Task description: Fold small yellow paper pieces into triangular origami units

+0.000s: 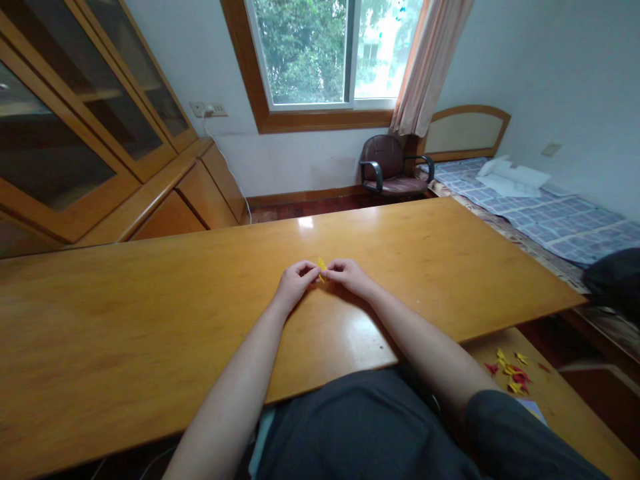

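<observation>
Left hand (294,283) pinches a small yellow paper (321,264) between thumb and fingertips; right hand (353,277) pinches it from the other side. Paper sits between the 2 hands, over the middle of the table (150,307); contact with tabletop unclear. Both forearms come in from the near edge.

Rest, left to right: wooden cabinet (150,200) with glass doors, wall sockets (209,110) with a white cord (223,152) hanging down, window (305,53) with trees outside, pink curtain (433,60), maroon chair (385,163) with 2 black armrests. Lower surface (575,413), near right: small heap of red and yellow folded papers (508,369). Behind: bed (565,217), checked cover, white sheet (515,179) on top. Dark item (617,283) at right edge, can't identify.
</observation>
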A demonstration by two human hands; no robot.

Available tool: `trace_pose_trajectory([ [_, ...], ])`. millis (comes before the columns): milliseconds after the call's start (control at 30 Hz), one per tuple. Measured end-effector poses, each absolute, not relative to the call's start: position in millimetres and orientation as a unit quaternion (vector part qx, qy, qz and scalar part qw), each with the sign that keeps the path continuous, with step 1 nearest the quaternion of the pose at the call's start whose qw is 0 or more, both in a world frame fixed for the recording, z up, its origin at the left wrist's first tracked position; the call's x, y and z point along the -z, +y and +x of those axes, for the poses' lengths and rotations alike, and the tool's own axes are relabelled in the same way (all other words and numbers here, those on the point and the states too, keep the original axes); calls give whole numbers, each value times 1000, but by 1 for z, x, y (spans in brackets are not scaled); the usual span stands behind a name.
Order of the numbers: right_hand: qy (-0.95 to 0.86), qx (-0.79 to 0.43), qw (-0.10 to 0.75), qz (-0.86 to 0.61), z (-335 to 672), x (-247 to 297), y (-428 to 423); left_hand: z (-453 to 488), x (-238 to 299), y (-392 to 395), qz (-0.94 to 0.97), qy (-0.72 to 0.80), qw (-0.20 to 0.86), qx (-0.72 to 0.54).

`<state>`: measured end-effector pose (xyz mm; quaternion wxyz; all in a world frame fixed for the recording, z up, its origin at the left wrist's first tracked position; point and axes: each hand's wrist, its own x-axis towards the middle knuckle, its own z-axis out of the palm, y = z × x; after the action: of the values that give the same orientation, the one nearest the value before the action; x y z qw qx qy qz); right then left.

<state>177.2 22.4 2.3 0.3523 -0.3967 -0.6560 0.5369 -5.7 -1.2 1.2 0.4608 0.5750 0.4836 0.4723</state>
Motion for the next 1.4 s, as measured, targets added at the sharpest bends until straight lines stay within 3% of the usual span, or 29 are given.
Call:
trace_pose_trajectory([
  [500, -626, -581, 349, -385, 177, -2, 20, -7, -4, -1, 561, 479, 470, -484],
  [1400, -565, -595, 429, -379, 178, 0, 24, -6, -3, 0, 594, 480, 462, -450],
])
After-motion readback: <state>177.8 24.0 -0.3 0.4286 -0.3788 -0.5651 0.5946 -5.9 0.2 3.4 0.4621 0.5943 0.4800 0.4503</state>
